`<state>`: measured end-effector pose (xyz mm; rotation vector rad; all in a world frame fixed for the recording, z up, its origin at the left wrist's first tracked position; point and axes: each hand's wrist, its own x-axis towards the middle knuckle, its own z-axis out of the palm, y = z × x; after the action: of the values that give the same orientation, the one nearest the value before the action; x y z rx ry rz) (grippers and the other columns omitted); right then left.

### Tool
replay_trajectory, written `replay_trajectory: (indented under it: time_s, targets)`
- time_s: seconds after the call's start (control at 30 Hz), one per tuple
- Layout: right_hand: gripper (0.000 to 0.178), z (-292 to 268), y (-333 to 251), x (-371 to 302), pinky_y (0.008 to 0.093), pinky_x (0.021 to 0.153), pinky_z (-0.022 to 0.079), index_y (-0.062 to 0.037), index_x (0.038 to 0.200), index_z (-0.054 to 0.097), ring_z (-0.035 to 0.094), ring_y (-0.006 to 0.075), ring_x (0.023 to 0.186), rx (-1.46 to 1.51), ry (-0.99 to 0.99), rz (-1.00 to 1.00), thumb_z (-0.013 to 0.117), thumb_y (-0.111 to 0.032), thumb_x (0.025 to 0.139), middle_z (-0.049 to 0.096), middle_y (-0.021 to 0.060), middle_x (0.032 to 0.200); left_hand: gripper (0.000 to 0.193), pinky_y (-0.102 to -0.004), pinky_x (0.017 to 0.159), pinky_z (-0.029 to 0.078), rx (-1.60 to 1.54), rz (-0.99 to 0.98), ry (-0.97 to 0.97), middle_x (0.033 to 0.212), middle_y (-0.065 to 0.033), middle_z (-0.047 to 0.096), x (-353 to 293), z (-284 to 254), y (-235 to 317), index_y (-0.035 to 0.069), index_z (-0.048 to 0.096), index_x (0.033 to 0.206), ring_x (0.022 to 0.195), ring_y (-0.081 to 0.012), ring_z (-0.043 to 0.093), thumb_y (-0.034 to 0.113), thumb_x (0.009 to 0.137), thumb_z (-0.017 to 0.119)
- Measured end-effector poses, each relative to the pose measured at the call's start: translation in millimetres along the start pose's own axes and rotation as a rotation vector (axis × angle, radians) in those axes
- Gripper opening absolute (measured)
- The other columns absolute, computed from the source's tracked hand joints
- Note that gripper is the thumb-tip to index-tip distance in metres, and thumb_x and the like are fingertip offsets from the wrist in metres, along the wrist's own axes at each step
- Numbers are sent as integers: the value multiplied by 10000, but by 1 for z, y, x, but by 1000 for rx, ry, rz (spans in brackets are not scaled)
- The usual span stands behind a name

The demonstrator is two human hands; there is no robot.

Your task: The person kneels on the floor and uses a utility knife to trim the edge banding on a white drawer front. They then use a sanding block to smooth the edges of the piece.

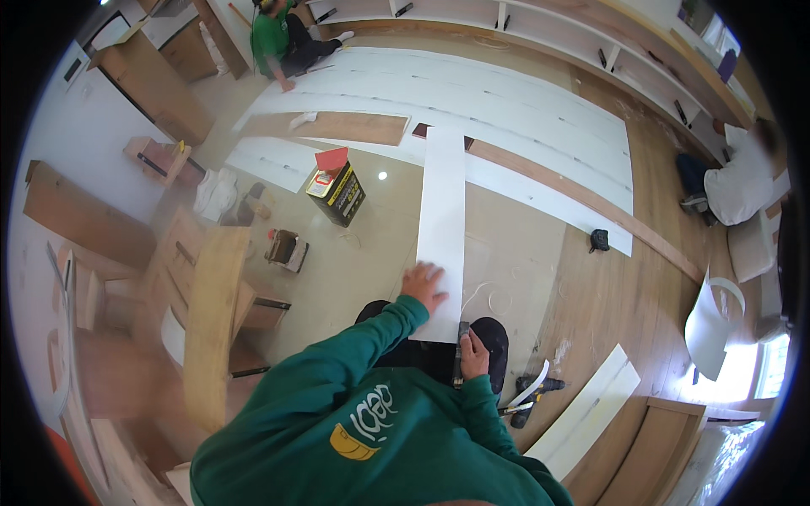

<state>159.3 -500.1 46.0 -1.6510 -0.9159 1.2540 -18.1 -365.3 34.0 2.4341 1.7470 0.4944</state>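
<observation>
A long white panel strip (441,202) stretches away from my lap, its far end lying over the white sheets on the floor. My left hand (426,287) rests on the strip near its left edge, fingers spread and holding nothing. At the strip's near right edge, my right hand (474,354) is closed around a narrow dark hand tool (459,371); its exact kind cannot be made out. The tool's upper end touches or nearly touches the panel edge. Beyond my hands, a dark metal can (342,198) with a red flap stands left of the strip.
Large white sheets (506,110) cover the far floor, with wooden strips (591,198) across them. A black tape measure (599,240) sits to the right, a cordless drill (540,392) near my right knee. Co-workers sit far left (274,42) and right (742,181). Wooden drawer parts (215,320) crowd the left.
</observation>
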Motion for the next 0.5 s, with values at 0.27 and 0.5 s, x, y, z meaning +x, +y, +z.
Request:
replay_trajectory:
  time_s: [0.27, 0.5]
  targets:
    - [491, 12, -2, -3, 348, 971, 480, 91, 1283, 583, 670, 297, 1081, -105, 84, -83, 556, -275, 957, 664, 284, 1170, 669, -549, 878, 499, -153, -586, -55, 1610, -144, 246, 11, 27, 24, 197, 406, 1492, 1079, -432, 581, 467, 909, 593]
    - [442, 31, -34, 65, 392, 804, 538, 54, 1247, 624, 709, 343, 891, -196, 163, -112, 566, -272, 955, 694, 290, 978, 556, -525, 821, 516, -98, -518, 119, 1529, -208, 373, 8, 25, 34, 149, 487, 1432, 954, -450, 601, 370, 932, 591]
